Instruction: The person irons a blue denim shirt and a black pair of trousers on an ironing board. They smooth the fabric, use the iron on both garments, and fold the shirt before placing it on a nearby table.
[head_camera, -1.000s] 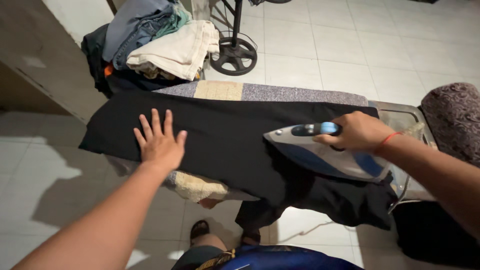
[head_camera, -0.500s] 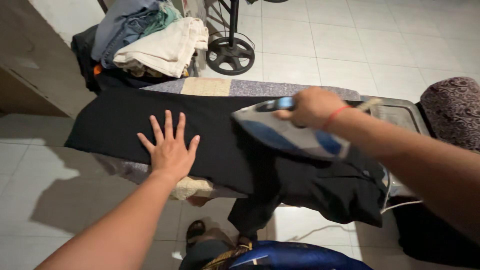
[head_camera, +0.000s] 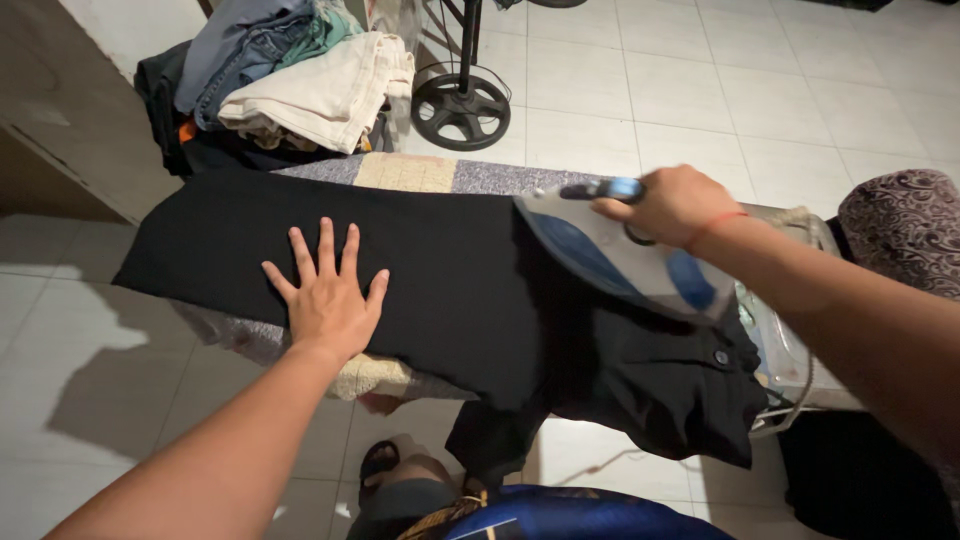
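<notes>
The black trousers (head_camera: 420, 270) lie across the ironing board (head_camera: 440, 173). The left hand (head_camera: 325, 295) presses them, fingers spread; the right hand (head_camera: 665, 203) grips the steam iron (head_camera: 610, 255), which could scorch lingering fabric or burn those nearby fingers.

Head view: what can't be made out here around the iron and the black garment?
- Iron soleplate: hidden underneath; contact with the black garment can't be told.
- Iron handle: covered by the right hand.
- Garment's lower part: hangs over the board's near edge, shape unclear.
- Ironing board: mostly hidden by the garment.
- Cloth under the left hand: covered by the palm.
- Pile of clothes: cut off by the top edge.
</notes>
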